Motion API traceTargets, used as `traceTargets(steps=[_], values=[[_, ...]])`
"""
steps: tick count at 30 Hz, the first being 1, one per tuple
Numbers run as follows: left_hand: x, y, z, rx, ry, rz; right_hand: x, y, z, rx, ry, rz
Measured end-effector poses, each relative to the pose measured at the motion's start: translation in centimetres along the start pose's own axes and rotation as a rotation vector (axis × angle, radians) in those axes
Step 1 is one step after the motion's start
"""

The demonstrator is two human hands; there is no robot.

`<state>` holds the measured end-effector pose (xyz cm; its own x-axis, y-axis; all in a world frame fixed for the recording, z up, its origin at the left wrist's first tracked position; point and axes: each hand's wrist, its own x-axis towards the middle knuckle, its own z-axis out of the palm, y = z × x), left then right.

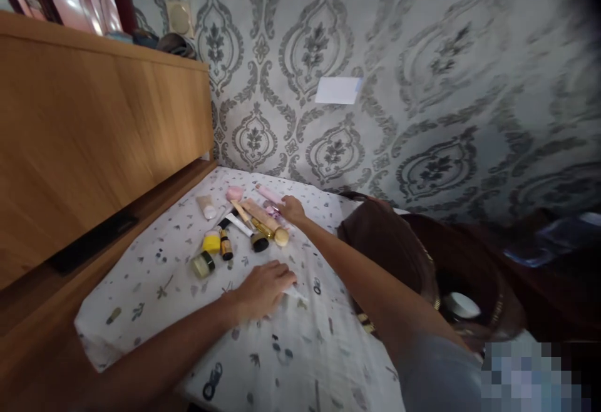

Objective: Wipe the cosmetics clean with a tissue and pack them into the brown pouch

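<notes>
Hidden: we cannot make out what lies under our left hand (263, 288); only a white end (297, 293) pokes out at its right, and whether it is a tube or paper stays unclear to us.
Blur: the right third of the frame smears badly, and a pixelated block covers the lower right corner.
Cut off: our forearms run out of the frame at the bottom, and the brown bag (422, 262) fades into shadow at its right side.
Left hand: it lies palm down on the patterned sheet (141, 287) in the middle of the frame, fingers loosely spread over the white end, touching it; we cannot tell whether it grips.
Right hand: our right hand (292, 209) reaches above centre, its fingers curled at the pink tube (268, 193); we cannot tell if they close on it.
Cluster: just left of the right hand lie a long beige tube (263, 216), a dark-capped jar (259, 242), a yellow-capped jar (211, 241), a small amber bottle (226, 246) and a green jar (203, 264).
Gap: the cluster sits between the two hands, nearer the right one.
Edges: a wooden headboard (94, 130) walls the left; patterned wallpaper (328, 36) closes the top.
Open room: bare sheet spreads toward the lower left and lower middle.
</notes>
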<state>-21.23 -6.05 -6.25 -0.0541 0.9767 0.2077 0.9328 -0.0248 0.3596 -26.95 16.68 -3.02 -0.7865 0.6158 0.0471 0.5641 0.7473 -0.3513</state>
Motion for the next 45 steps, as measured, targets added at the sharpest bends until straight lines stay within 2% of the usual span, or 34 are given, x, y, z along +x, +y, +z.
traceTargets(steps=[5, 9, 13, 16, 18, 20, 24, 26, 28, 29, 31, 34, 35, 37, 41, 43, 45], values=[[0.1, 0.2, -0.8, -0.02, -0.037, 0.011, 4.1, -0.2, 2.3, -0.046, -0.036, 0.013], [0.1, -0.3, -0.5, 0.083, -0.036, 0.104, 6.0, -0.1, 2.9, -0.044, -0.036, 0.003], [0.3, -0.7, -0.3, 0.158, -0.029, 0.175, 6.2, -0.3, 2.7, 0.018, -0.003, 0.007], [0.3, -1.0, -0.6, 0.201, -0.011, 0.145, 5.0, -0.8, 2.2, 0.117, 0.055, 0.042], [0.2, -1.4, -0.8, 0.196, 0.071, 0.093, 3.2, -1.1, 1.8, 0.213, 0.09, 0.069], [0.0, -2.1, -1.1, 0.126, 0.209, 0.043, 0.5, -1.3, 1.5, 0.33, 0.106, 0.079], [-0.2, -4.1, -2.2, -0.16, 0.576, -0.057, -7.9, -0.8, 1.7, 0.644, 0.043, 0.032], [-0.3, -4.9, -2.9, -0.271, 0.771, -0.151, -12.6, -0.3, 2.0, 1.228, -0.152, 0.037], [-0.4, -5.3, -3.4, -0.338, 0.927, -0.275, -16.8, -0.1, 2.3, 1.572, -0.295, 0.14], [-0.4, -5.3, -3.5, -0.35, 0.965, -0.3, -18.6, -0.1, 2.5, 1.675, -0.347, 0.202], [-0.6, -4.9, -3.5, -0.342, 0.934, -0.231, -21.4, -0.5, 2.6, 1.779, -0.412, 0.298], [-0.8, -3.6, -2.8, -0.299, 0.654, 0.007, -23.7, -1.0, 2.8, 1.791, -0.433, 0.296], [-0.8, -3.2, -2.5, -0.302, 0.569, 0.04, -24.2, -1.0, 2.8, 1.762, -0.418, 0.263], [-0.6, -2.6, -2.1, -0.385, 0.502, -0.015, -24.9, -0.7, 2.8, 1.662, -0.368, 0.174], [-0.2, -2.7, -2.0, -0.924, 0.504, -0.284, -25.6, 0.4, 2.3, 1.19, -0.197, -0.106], [-0.2, -2.9, -2.1, -1.119, 0.446, -0.345, -25.7, 0.8, 1.9, 0.928, -0.069, -0.234], [-0.4, -2.7, -2.3, -1.221, 0.397, -0.36, -25.7, 1.0, 1.5, 0.793, 0.014, -0.289]])
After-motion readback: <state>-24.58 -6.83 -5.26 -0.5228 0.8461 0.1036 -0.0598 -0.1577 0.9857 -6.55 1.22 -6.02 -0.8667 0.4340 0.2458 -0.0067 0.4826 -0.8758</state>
